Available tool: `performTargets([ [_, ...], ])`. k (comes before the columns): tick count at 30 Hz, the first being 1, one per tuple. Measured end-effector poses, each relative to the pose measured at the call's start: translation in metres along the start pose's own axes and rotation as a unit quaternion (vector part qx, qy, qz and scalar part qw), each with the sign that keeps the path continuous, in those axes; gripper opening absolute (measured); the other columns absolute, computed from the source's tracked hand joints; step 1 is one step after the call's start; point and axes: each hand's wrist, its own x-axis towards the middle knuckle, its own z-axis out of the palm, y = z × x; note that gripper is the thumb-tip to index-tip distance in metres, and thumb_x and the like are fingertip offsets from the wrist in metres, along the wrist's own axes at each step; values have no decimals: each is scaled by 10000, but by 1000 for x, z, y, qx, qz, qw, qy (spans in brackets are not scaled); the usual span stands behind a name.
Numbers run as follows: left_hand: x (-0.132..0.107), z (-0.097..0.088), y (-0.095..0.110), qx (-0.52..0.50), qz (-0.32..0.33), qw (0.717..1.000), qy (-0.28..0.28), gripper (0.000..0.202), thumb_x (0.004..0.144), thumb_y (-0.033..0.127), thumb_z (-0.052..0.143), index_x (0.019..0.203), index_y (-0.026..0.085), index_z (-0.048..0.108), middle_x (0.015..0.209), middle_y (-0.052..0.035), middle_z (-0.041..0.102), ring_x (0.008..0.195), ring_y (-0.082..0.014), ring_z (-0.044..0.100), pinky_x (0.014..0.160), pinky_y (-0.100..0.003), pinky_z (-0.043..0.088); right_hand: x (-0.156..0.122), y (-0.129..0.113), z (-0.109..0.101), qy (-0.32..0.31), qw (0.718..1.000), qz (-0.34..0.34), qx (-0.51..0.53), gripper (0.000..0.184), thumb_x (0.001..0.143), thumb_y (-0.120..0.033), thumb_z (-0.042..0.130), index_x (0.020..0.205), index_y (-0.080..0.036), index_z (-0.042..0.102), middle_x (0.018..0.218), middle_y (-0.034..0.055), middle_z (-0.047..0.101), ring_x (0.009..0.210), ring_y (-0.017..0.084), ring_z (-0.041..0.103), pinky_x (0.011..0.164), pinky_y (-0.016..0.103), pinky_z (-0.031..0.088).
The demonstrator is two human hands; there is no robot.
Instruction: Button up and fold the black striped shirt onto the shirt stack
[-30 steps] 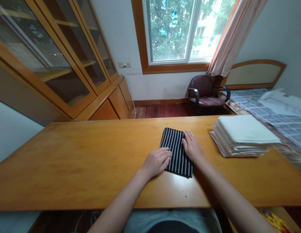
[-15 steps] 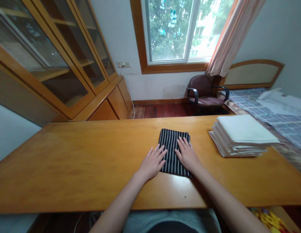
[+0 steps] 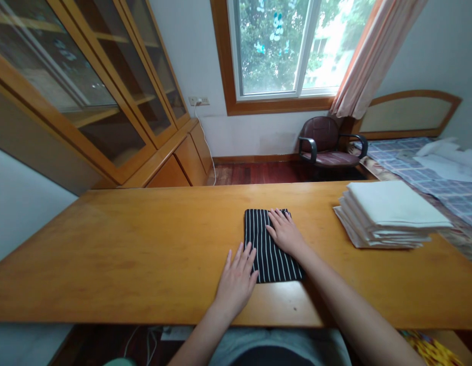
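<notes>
A black cloth with white stripes (image 3: 272, 262), folded into a flat rectangle, lies on the wooden table in front of me. My right hand (image 3: 285, 233) rests flat on its upper right part, fingers stretched toward the far edge. At the cloth's lower left edge is my left hand (image 3: 238, 278), palm down with fingers spread; its fingertips reach the cloth's left side and the rest of the hand is over the table. Neither hand grips anything.
A stack of folded white cloths (image 3: 391, 211) stands on the wooden table (image 3: 136, 254) to the right. Beyond the table are an armchair (image 3: 327, 142), a bed (image 3: 430, 162) and a glass-door cabinet (image 3: 144, 137) at the left.
My left hand has slid down and toward me along the cloth's left side. My right hand has shifted slightly up and left. The striped cloth has turned a little.
</notes>
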Motion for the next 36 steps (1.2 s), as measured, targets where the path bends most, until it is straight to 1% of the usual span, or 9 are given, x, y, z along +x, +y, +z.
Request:
performTargets([
  [4,-2,-2,0,-18,-1,1000,-3,613,1000,381,428,1570,224,264,1628,-91,280,1512,-308,222,1180,-611,294,10,27,-6,-19,997,74,6,575,1032,-453,294,1519,-165,396,1599,99,340,1493,292,272,1197,569,212],
  [7,3,-10,-3,-29,6,1000,-5,602,1006,432,413,1554,208,303,1626,-94,285,1513,-317,214,1180,-621,288,8,36,-14,-7,994,109,2,554,1027,-390,296,1510,-143,406,1599,109,338,1483,308,291,1191,578,226],
  [10,19,-20,-4,-36,15,999,13,540,1021,419,372,1510,192,392,1620,-93,302,1513,-301,221,1202,-589,267,-4,27,-21,30,995,97,7,542,1021,-339,289,1508,-135,408,1598,114,342,1491,291,278,1202,544,230],
  [14,53,-25,3,-39,26,998,35,494,1016,284,336,1488,175,428,1612,-74,328,1517,-264,216,1231,-537,232,-29,-3,-21,40,998,42,27,539,1030,-344,272,1505,-138,418,1596,105,350,1496,255,272,1215,477,243],
  [18,90,-12,10,-45,7,999,30,514,1003,282,351,1505,185,409,1606,-69,340,1517,-268,217,1228,-544,229,-48,-20,-9,18,999,37,21,574,1030,-429,309,1509,-129,412,1607,111,321,1497,271,268,1210,497,246],
  [22,110,1,6,-63,-36,997,7,530,1013,364,351,1520,215,386,1616,-71,312,1507,-292,243,1202,-593,251,-57,-12,-3,20,998,54,17,601,1026,-460,328,1527,-133,380,1619,124,281,1509,272,235,1204,515,248],
  [25,115,6,-1,-74,-61,995,-3,548,1021,410,331,1538,229,351,1623,-76,290,1506,-291,246,1195,-612,242,-61,-2,-6,15,998,53,22,608,1023,-483,327,1548,-176,343,1627,103,264,1511,270,232,1200,533,248],
  [30,117,11,-15,-80,-80,994,8,578,1025,491,296,1547,245,335,1608,-88,327,1510,-292,233,1199,-635,185,-67,15,-8,0,998,57,28,632,1017,-535,316,1553,-200,330,1631,85,262,1504,275,252,1198,546,251],
  [36,112,16,-40,-65,-122,990,17,576,1029,460,271,1546,216,345,1605,-109,329,1507,-299,240,1207,-616,170,-70,40,-8,3,995,99,33,593,1017,-467,343,1537,-183,363,1579,100,382,1478,299,309,1190,574,263],
])
